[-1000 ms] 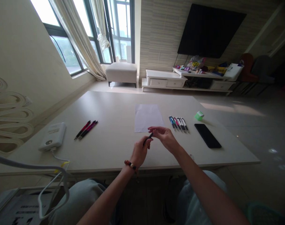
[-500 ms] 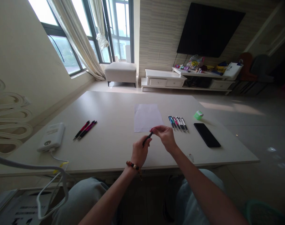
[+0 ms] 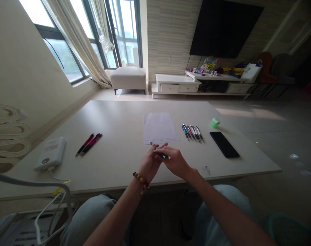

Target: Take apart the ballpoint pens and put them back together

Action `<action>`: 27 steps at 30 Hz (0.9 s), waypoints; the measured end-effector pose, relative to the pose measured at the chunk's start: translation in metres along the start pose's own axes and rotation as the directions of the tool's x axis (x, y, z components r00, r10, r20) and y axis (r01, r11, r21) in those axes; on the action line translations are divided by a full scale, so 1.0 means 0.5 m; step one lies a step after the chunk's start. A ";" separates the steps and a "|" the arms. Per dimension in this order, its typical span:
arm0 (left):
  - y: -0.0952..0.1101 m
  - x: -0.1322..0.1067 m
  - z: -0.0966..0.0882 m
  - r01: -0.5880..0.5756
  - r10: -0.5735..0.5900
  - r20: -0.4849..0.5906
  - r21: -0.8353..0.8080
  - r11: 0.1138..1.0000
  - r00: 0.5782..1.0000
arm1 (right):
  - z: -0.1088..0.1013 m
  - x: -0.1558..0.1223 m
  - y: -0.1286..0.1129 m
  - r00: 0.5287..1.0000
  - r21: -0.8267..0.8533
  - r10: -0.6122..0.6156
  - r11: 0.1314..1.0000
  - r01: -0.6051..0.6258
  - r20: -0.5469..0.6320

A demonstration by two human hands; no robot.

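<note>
My left hand [image 3: 150, 164] and my right hand [image 3: 174, 162] meet low at the middle of the table, both fingers closed on a slim dark ballpoint pen with a teal section [image 3: 157, 149]. Its tip points up and left, toward the lower edge of a white paper sheet [image 3: 159, 128] and a little short of touching it. A row of several silver-clipped pens [image 3: 192, 133] lies to the right of the sheet. Left of my hands lie several red and magenta pens [image 3: 88, 144]. A beaded bracelet [image 3: 141, 180] circles my left wrist.
The pale table [image 3: 119, 119] also holds a white power bank [image 3: 50, 154] with a cable, a black phone [image 3: 224, 144], a green tape roll [image 3: 214, 123] and a small clear item [image 3: 208, 169]. White cables [image 3: 53, 205] hang at the near left edge.
The pen has swung from pointing up-right to pointing up-left, showing its teal part. My hands have come closer together, and the view has tilted slightly.
</note>
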State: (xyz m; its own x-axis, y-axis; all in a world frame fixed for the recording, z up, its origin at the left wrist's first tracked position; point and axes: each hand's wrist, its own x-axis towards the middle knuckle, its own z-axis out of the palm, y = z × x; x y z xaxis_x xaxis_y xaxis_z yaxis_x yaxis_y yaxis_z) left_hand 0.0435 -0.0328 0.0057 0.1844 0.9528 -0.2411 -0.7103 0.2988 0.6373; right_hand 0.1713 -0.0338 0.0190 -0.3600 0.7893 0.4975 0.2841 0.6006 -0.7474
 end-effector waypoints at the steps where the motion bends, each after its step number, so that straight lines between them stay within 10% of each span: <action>1: -0.015 -0.001 0.003 0.033 -0.034 0.015 0.030 0.999 0.999 | -0.005 0.005 0.001 0.996 0.015 0.033 0.999 -0.031 -0.082; 5: -0.062 -0.002 0.013 0.093 -0.126 0.065 0.377 0.922 0.990 | -0.065 0.048 0.023 0.814 0.310 0.294 0.939 -0.148 -0.500; 7: -0.076 0.003 0.013 0.050 -0.111 0.077 0.556 0.830 0.991 | -0.109 0.068 0.039 0.747 0.605 0.458 0.791 -0.095 -0.482; 11: -0.093 0.013 0.012 -0.007 -0.088 0.098 0.706 0.708 0.991 | -0.185 0.078 0.057 0.818 0.934 0.543 0.358 -0.021 -0.190; 15: -0.108 0.015 0.014 -0.105 -0.075 0.182 0.804 0.585 0.981 | -0.213 0.066 0.059 0.872 0.992 0.478 0.107 0.061 -0.105; 19: -0.118 0.014 0.015 -0.258 -0.041 0.291 0.899 0.353 0.956 | -0.214 0.068 0.052 0.880 0.993 0.462 0.013 0.121 -0.113; 27: -0.110 0.047 0.008 -0.465 0.103 0.541 0.793 -0.393 0.835 | -0.226 0.069 0.049 0.869 0.996 0.488 0.062 0.063 -0.085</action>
State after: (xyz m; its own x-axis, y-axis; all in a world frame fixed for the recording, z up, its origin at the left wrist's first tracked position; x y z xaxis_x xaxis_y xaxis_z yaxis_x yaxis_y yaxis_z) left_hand 0.0896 -0.0266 -0.0322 0.4480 0.8552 0.2607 0.7321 -0.5183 0.4421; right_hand 0.2662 0.0224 0.0678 -0.0981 0.9896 0.1050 -0.8901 -0.0401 -0.4541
